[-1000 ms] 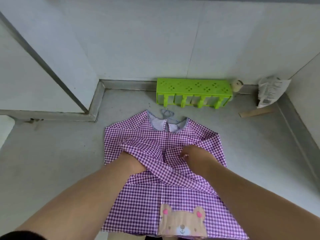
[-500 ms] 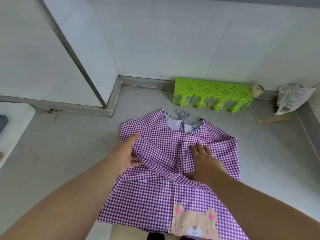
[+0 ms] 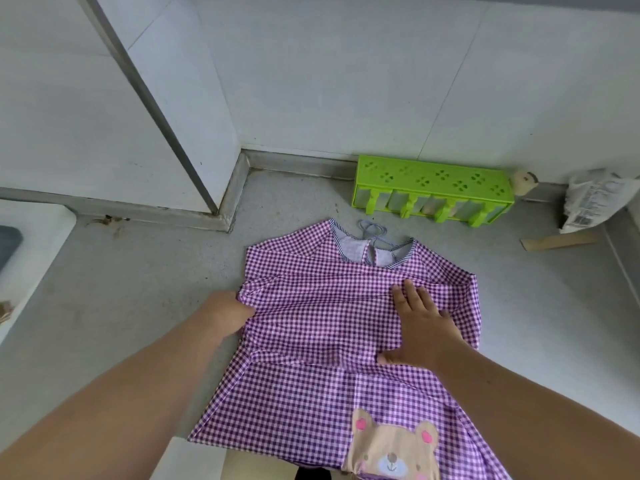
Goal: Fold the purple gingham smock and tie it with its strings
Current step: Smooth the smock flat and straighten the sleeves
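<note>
A grey, slightly stained worktop (image 3: pixel 104 306) runs back to pale tiled walls (image 3: pixel 346 71), which form an inner corner at the far left beside a grey vertical strip (image 3: pixel 156 109). At the left edge sits part of a white appliance or board (image 3: pixel 31 251); what it is cannot be told.

The purple gingham smock (image 3: pixel 329 306) lies flat in the middle of the worktop, neck opening toward the far wall, its thin strings (image 3: pixel 372 230) in a loose tangle just beyond the collar. Both sleeves are folded across the chest, and a bear patch (image 3: pixel 393 448) shows at the near hem.

The left hand (image 3: pixel 225 311) is at the smock's left edge, fingers curled around the fold of cloth there, gripping it. The right hand (image 3: pixel 420 327) lies open and flat, palm down, fingers spread, pressing on the folded sleeve at the right of the chest.

Against the far wall stands a green plastic rack (image 3: pixel 433 188) with clover cut-outs on top and a row of slots; pale shapes sit inside, too unclear to name. Right of it are a small cream figure (image 3: pixel 524 181), a crumpled printed bag (image 3: pixel 592 199) and a flat wooden strip (image 3: pixel 557 241).
</note>
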`<state>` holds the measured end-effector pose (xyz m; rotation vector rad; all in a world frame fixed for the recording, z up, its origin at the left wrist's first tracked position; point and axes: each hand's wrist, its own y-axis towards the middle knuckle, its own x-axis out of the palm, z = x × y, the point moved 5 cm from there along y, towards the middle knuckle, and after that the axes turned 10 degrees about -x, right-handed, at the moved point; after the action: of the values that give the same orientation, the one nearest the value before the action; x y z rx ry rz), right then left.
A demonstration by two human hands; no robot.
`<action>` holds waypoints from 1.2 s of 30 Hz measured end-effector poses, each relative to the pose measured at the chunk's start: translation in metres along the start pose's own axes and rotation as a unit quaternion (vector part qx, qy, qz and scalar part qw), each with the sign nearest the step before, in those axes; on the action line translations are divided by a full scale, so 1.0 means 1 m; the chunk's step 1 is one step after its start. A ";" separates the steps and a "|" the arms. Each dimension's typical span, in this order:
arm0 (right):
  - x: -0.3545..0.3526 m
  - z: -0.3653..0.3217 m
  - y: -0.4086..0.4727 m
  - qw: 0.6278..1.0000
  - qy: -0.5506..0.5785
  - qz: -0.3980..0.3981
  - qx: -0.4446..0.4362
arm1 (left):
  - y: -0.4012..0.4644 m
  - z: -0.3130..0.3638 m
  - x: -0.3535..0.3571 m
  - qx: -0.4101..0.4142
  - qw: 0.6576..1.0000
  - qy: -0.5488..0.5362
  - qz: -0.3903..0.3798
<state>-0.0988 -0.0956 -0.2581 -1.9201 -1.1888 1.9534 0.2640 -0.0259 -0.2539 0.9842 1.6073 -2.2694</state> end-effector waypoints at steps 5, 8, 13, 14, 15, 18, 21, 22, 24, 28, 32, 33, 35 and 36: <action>-0.001 0.003 0.001 1.000 0.011 0.016 -0.019 | 0.009 0.002 -0.003 0.006 0.995 -0.026 0.100; -0.002 0.016 -0.006 0.997 0.036 0.074 -0.009 | 0.015 0.013 0.011 0.030 0.996 0.005 0.088; 0.004 0.050 -0.024 0.991 0.027 0.090 0.094 | 0.024 0.018 0.022 -0.003 0.994 0.031 0.108; 0.006 0.056 -0.026 0.989 0.034 0.087 0.113 | 0.026 0.018 0.022 -0.015 0.994 0.023 0.106; 0.007 0.061 -0.028 0.987 0.043 0.087 0.129 | 0.029 0.019 0.024 -0.016 0.994 0.025 0.102; 0.002 0.065 -0.036 0.982 0.032 0.122 0.141 | 0.034 0.026 0.029 0.003 0.992 0.085 0.088; -0.009 0.049 -0.047 0.979 0.008 0.182 0.091 | 0.017 0.038 0.026 0.056 0.990 0.100 0.085; -0.006 0.043 -0.050 0.983 0.008 0.170 0.067 | 0.013 0.043 0.026 0.074 0.988 0.102 0.084; 0.010 0.033 -0.055 0.993 0.020 0.113 0.037 | 0.008 0.049 0.028 0.094 0.986 0.111 0.081; 0.039 0.033 -0.056 0.998 0.035 0.042 0.030 | 0.007 0.052 0.027 0.105 0.987 0.098 0.066; 0.025 0.042 -0.040 0.998 0.054 0.027 0.037 | 0.006 0.068 0.016 0.140 0.985 0.063 0.080; 0.020 0.046 -0.034 0.997 0.058 0.027 0.038 | 0.006 0.075 0.013 0.150 0.982 0.058 0.095; 0.009 0.052 -0.020 0.997 0.059 0.029 0.035 | 0.007 0.087 0.008 0.165 0.978 0.038 0.123; 0.004 0.055 -0.015 0.997 0.056 0.033 0.034 | 0.008 0.091 0.006 0.165 0.976 0.024 0.137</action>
<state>-0.1554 -0.1064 -0.2593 -2.0288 -1.0305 1.8642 0.2267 -0.1092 -0.2459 1.2557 1.0451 -2.3717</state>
